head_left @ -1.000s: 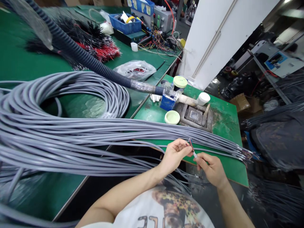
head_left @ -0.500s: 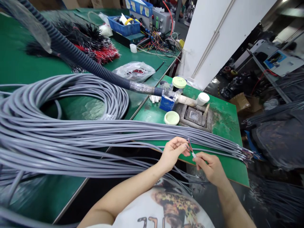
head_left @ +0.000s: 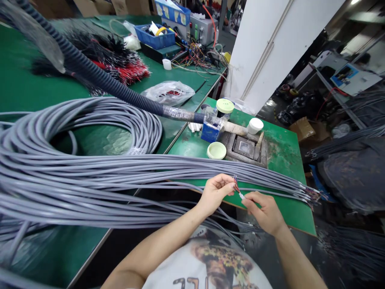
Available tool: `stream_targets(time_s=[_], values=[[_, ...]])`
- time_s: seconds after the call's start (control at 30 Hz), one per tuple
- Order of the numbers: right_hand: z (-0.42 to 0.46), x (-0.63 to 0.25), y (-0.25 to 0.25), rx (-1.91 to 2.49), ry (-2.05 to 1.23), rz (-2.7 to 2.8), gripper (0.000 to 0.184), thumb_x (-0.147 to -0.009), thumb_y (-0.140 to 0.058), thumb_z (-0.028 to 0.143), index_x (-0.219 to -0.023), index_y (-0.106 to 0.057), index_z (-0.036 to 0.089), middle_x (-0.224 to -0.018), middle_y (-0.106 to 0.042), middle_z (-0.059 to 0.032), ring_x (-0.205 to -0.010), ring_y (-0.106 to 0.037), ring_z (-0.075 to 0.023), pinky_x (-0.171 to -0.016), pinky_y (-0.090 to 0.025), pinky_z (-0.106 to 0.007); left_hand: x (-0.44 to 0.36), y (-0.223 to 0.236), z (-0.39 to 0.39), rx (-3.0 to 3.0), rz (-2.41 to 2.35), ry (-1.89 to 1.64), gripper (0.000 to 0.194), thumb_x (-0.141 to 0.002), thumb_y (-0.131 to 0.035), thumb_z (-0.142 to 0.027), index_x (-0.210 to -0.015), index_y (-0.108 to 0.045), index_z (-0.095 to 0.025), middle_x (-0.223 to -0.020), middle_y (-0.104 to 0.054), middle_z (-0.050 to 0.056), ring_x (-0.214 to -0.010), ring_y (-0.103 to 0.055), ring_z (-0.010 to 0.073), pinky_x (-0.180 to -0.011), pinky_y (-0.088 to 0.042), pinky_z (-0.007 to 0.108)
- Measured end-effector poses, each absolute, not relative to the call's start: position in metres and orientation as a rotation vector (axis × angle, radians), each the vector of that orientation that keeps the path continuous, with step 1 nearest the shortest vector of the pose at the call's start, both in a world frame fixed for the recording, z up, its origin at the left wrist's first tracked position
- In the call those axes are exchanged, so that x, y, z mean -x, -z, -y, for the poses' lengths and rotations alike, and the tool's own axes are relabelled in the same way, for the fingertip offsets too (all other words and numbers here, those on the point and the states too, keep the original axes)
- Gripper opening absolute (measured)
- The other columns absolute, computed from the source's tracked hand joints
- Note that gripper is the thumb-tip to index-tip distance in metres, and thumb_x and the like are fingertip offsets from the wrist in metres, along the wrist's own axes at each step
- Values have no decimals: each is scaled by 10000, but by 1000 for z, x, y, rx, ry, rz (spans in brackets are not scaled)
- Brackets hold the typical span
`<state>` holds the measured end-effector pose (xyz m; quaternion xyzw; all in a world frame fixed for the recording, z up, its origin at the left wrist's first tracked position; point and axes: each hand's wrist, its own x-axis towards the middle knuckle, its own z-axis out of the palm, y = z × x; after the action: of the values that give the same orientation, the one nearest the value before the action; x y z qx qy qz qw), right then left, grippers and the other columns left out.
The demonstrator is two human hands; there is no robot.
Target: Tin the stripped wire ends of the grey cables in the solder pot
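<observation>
A grey cable end [head_left: 242, 196] with its jacket stripped shows several thin coloured wires [head_left: 236, 185] fanning upward. My right hand [head_left: 262, 210] pinches the cable just below the stripped part, between thumb and index finger. At the wires' left side, my left hand [head_left: 215, 193] is closed, thumb and fingertips pressed together on the wires. Behind both hands runs a thick bundle of grey cables [head_left: 186, 163], its stripped ends [head_left: 311, 194] lying at the right edge of the green board. More cables pass beneath my left forearm, some with bared tips.
A large cable coil [head_left: 147, 132] lies on the green table at left. A ribbed hose [head_left: 120, 86] crosses above it to a blue box [head_left: 209, 131]. Beside that stand a solder pot [head_left: 244, 147], a pale green dish [head_left: 216, 151], a lidded jar [head_left: 225, 106] and a white cup [head_left: 255, 125].
Both hands and the cable end have shifted slightly left. The grip of each hand looks much the same, and the wires still point upward.
</observation>
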<state>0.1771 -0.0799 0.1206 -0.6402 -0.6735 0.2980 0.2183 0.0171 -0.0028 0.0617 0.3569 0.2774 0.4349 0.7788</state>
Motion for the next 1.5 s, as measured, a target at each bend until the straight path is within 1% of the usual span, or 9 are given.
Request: stream_targets(time_s=[0.17,0.33,0.6,0.8,0.97,1.1,1.3,1.5], values=[[79,-176,-123,1776,-767,1910,297,-944,-466,324,-696,-566,197,-607,-560,18,-619,-506,-131,-636,-347,-255,-16,-66,1,-817,-619,-943,220,-723,-745,-331,-757,-660,-130,-640,-669,11,-531,-553,74,-554,-459,186],[79,-175,-124,1769,-726,1939,316,-948,-456,322,-674,-549,195,-605,-550,11,-624,-497,-136,-635,-346,-261,-15,-65,0,-857,-617,-941,228,-724,-742,-337,-775,-666,-128,-657,-672,19,-551,-557,85,-561,-458,197],[78,-174,-125,1791,-660,1999,297,-948,-455,318,-701,-572,200,-627,-569,2,-637,-495,-146,-643,-354,-276,-12,-72,-3,-869,-630,-920,226,-692,-762,-329,-736,-675,-126,-657,-674,22,-571,-569,94,-571,-460,207],[77,-174,-125,1782,-635,2003,297,-946,-459,322,-701,-578,204,-641,-585,-8,-639,-508,-151,-635,-365,-277,-11,-74,-5,-884,-625,-909,231,-686,-768,-335,-759,-684,-133,-679,-683,27,-599,-600,118,-588,-473,226],[77,-174,-125,1796,-649,1992,285,-945,-464,313,-705,-569,200,-642,-573,-4,-647,-507,-150,-641,-359,-279,-11,-70,-5,-872,-639,-908,225,-705,-755,-334,-752,-676,-128,-662,-678,26,-574,-574,102,-555,-443,205],[77,-173,-125,1796,-646,1974,281,-945,-466,320,-712,-567,198,-658,-573,-2,-653,-507,-147,-649,-353,-280,-11,-64,-4,-847,-594,-914,205,-731,-738,-324,-755,-665,-134,-671,-674,20,-578,-562,91,-561,-438,193],[75,-172,-124,1812,-580,2005,293,-946,-466,321,-706,-579,197,-656,-594,-7,-643,-510,-150,-649,-348,-284,-8,-65,-5,-883,-593,-903,218,-700,-764,-321,-725,-670,-125,-669,-661,19,-559,-535,82,-560,-433,197],[73,-169,-124,1799,-464,2079,290,-944,-478,335,-724,-608,199,-662,-616,-22,-632,-509,-153,-641,-337,-294,-4,-71,-11,-888,-596,-871,204,-669,-784,-296,-719,-675,-130,-662,-670,16,-580,-565,94,-596,-456,210]])
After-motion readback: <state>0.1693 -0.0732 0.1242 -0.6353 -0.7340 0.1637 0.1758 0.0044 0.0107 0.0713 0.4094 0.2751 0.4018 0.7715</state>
